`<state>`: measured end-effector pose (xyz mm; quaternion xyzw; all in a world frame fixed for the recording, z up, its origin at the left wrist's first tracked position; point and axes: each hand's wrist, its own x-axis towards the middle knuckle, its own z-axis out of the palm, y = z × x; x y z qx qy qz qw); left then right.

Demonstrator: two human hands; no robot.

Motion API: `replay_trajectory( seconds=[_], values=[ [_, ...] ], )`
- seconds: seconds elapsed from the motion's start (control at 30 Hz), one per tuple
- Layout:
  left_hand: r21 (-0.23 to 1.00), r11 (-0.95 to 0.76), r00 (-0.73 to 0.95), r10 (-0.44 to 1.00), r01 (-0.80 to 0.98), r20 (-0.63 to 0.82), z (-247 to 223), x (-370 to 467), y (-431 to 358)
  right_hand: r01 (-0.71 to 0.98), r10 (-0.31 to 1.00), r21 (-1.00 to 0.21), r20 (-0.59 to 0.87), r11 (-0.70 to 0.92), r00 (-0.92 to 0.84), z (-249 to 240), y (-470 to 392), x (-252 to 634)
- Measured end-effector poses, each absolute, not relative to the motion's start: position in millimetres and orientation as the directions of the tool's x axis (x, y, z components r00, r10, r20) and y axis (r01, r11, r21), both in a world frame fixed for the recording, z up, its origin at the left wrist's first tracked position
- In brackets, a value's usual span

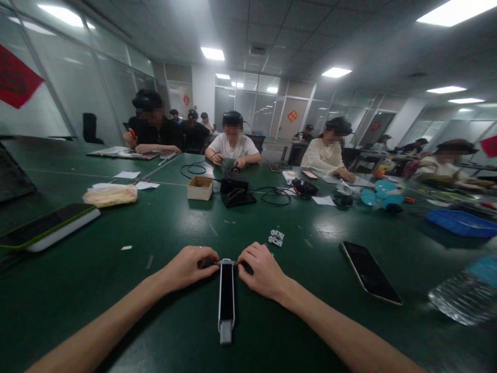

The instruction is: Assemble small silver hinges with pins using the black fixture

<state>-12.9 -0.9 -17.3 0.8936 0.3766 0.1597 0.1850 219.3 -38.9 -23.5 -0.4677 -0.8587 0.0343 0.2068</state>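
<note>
On the green table in front of me lies a long, narrow device (227, 298) with a black face, a white frame and a grey block at its near end. My left hand (193, 264) is closed in a pinch at the left side of its far end. From the opposite side, my right hand (261, 269) pinches close to the same end. Small metallic bits show at both sets of fingertips, too small to name. Just beyond my right hand are several small silvery-white plates with holes (276, 238).
A phone (370, 270) and a clear water bottle (462, 290) lie to the right, with a blue tray (462, 223) farther off. At left is a green-edged device (50, 225). A small open box (200, 188) stands ahead. Several people sit around the tables.
</note>
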Motion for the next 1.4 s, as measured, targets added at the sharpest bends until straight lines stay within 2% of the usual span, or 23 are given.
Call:
replay_trajectory(
  seconds=[0.4,1.4],
  values=[
    [0.449,-0.661,0.67,0.724,0.602,0.167,-18.2,-13.8,-0.4,0.782,0.816,-0.267,0.331,0.563,-0.475,-23.7,-40.3,219.7],
    [0.491,-0.617,0.658,0.745,0.615,0.112,-13.1,-12.9,-2.2,0.766,0.796,-0.253,0.337,0.591,-0.503,-25.9,-38.4,220.3]
  ],
)
